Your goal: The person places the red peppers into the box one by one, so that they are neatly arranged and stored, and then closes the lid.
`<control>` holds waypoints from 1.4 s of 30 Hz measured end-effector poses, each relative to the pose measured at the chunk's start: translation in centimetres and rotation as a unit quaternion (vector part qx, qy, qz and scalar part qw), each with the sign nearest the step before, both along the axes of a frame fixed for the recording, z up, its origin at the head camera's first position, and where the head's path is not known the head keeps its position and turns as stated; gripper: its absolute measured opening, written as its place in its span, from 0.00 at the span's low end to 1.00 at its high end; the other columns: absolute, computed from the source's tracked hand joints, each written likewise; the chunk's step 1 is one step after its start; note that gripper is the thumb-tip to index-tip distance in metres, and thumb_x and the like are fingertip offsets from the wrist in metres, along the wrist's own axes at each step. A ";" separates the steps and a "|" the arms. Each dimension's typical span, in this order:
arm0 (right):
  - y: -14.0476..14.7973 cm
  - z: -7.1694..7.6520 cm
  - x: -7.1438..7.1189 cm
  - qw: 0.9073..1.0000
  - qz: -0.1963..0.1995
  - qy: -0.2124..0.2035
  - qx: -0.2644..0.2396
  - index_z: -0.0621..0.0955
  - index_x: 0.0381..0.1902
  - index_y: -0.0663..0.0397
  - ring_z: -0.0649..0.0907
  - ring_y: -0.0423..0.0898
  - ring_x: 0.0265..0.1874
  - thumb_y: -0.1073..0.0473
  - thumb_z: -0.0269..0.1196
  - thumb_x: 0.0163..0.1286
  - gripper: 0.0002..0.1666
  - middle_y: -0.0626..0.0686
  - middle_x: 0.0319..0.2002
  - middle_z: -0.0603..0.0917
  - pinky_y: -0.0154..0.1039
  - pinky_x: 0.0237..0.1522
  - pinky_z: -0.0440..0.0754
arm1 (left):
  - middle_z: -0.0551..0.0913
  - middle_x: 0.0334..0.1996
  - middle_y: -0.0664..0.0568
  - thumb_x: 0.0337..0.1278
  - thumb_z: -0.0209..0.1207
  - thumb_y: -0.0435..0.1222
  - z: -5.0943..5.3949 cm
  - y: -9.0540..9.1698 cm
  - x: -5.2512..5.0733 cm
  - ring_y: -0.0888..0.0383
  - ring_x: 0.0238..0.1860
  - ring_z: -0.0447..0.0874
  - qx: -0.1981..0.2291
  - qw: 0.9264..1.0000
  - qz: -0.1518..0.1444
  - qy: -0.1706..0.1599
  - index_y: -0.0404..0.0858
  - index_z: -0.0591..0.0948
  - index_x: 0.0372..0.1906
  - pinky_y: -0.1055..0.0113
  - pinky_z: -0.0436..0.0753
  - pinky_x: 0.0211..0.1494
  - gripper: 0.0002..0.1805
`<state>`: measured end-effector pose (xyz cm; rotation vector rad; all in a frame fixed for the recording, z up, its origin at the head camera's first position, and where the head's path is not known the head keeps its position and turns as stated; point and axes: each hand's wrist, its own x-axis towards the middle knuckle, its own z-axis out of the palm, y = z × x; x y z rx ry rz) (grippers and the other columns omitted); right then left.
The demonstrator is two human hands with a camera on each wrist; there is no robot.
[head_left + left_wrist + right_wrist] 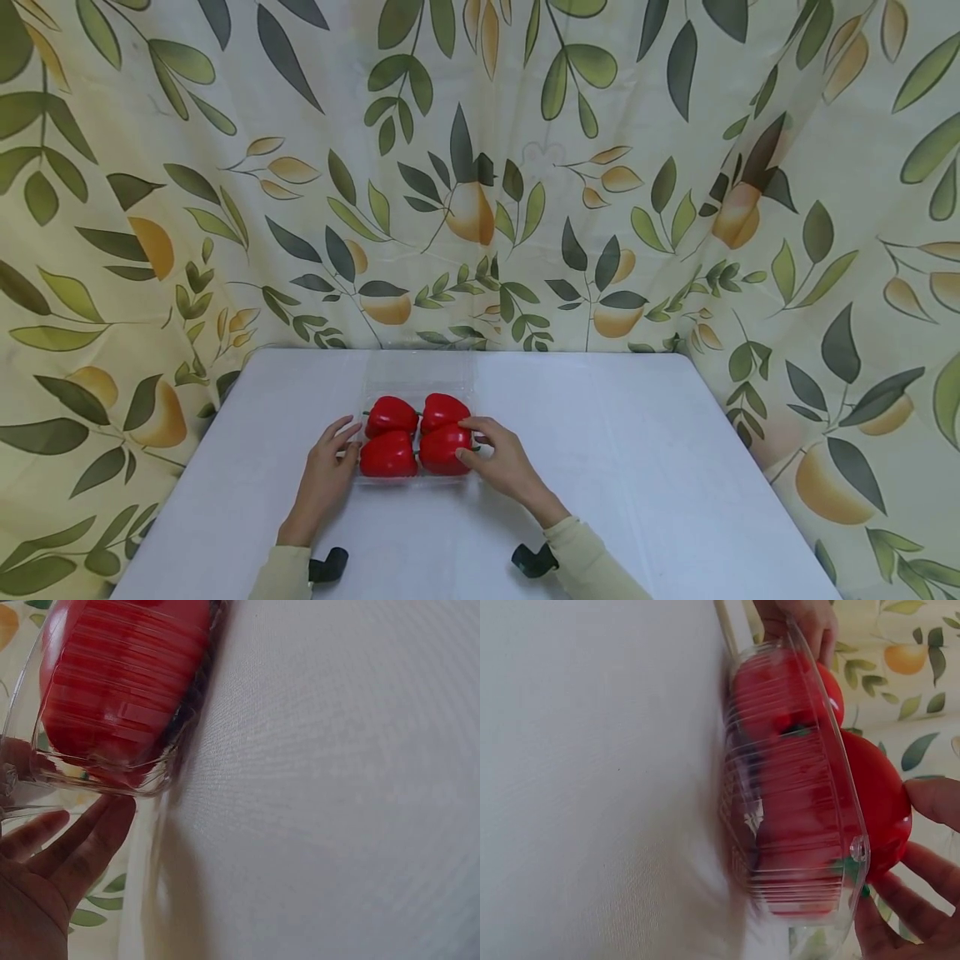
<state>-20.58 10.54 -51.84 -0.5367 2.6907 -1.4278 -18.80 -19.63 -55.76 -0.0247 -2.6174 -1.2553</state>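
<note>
Several red bell peppers sit in two rows inside a clear plastic clamshell box (450, 481) on the table. My right hand (510, 462) holds the front right pepper (444, 450) between thumb and fingers. In the right wrist view that pepper (874, 799) rises above the box rim, with its green stem by the fingers. At the box's left side is my left hand (327, 469), fingers extended. The left wrist view has its fingertips against the end wall of the clear box (112, 765). The pepper undersides are partly hidden behind ribbed plastic.
The box's clear lid (420, 368) lies folded back toward the far table edge. A white cloth covers the table (615, 467). Behind and beside it hangs a leaf-and-fruit patterned curtain (480, 283). Black devices (328, 567) sit at both wrists.
</note>
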 end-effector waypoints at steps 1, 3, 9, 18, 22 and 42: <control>0.0 0.0 0.0 1.000 -0.003 0.002 0.000 0.77 0.61 0.45 0.79 0.53 0.59 0.51 0.69 0.61 0.30 0.51 0.60 0.79 0.47 0.52 0.86 | 0.70 0.69 0.44 0.67 0.56 0.34 0.0 0.0 0.0 0.49 0.51 0.85 0.000 1.000 0.000 -0.002 0.36 0.77 0.64 0.56 0.86 0.53 0.21; 0.0 0.0 0.0 1.000 -0.011 0.003 -0.002 0.77 0.61 0.46 0.79 0.53 0.58 0.52 0.69 0.61 0.29 0.51 0.60 0.80 0.48 0.52 0.86 | 0.70 0.69 0.45 0.67 0.56 0.34 0.0 0.0 0.1 0.49 0.52 0.85 0.002 1.000 0.000 -0.007 0.37 0.77 0.64 0.56 0.86 0.53 0.22; 0.1 0.3 -0.1 1.000 -0.020 -0.005 0.011 0.78 0.60 0.45 0.79 0.54 0.58 0.50 0.70 0.59 0.29 0.51 0.59 0.81 0.46 0.52 0.83 | 0.69 0.70 0.45 0.67 0.57 0.34 0.0 0.1 0.1 0.49 0.52 0.84 0.002 1.000 0.000 -0.011 0.38 0.76 0.64 0.57 0.86 0.54 0.22; -0.1 -0.3 -0.4 1.000 -0.007 -0.009 0.019 0.79 0.59 0.43 0.77 0.52 0.58 0.50 0.72 0.57 0.31 0.49 0.58 0.81 0.49 0.54 0.82 | 0.71 0.69 0.45 0.67 0.56 0.34 0.3 -0.1 0.0 0.49 0.51 0.85 0.007 1.000 0.002 0.002 0.37 0.77 0.63 0.57 0.86 0.52 0.21; -0.2 -0.5 -0.5 1.000 -0.006 -0.014 0.020 0.80 0.58 0.43 0.77 0.52 0.58 0.50 0.73 0.56 0.31 0.50 0.57 0.80 0.52 0.56 0.81 | 0.71 0.69 0.45 0.67 0.55 0.33 0.2 -0.2 -0.1 0.49 0.51 0.86 0.007 1.000 0.001 0.007 0.36 0.77 0.63 0.58 0.87 0.52 0.21; 0.4 -0.5 -0.7 1.000 0.001 0.000 -0.016 0.79 0.57 0.45 0.79 0.52 0.58 0.51 0.68 0.62 0.25 0.49 0.57 0.82 0.52 0.56 0.83 | 0.72 0.67 0.44 0.66 0.57 0.33 -0.4 -0.2 -0.3 0.49 0.49 0.86 0.008 1.000 -0.001 0.023 0.36 0.79 0.62 0.58 0.87 0.51 0.20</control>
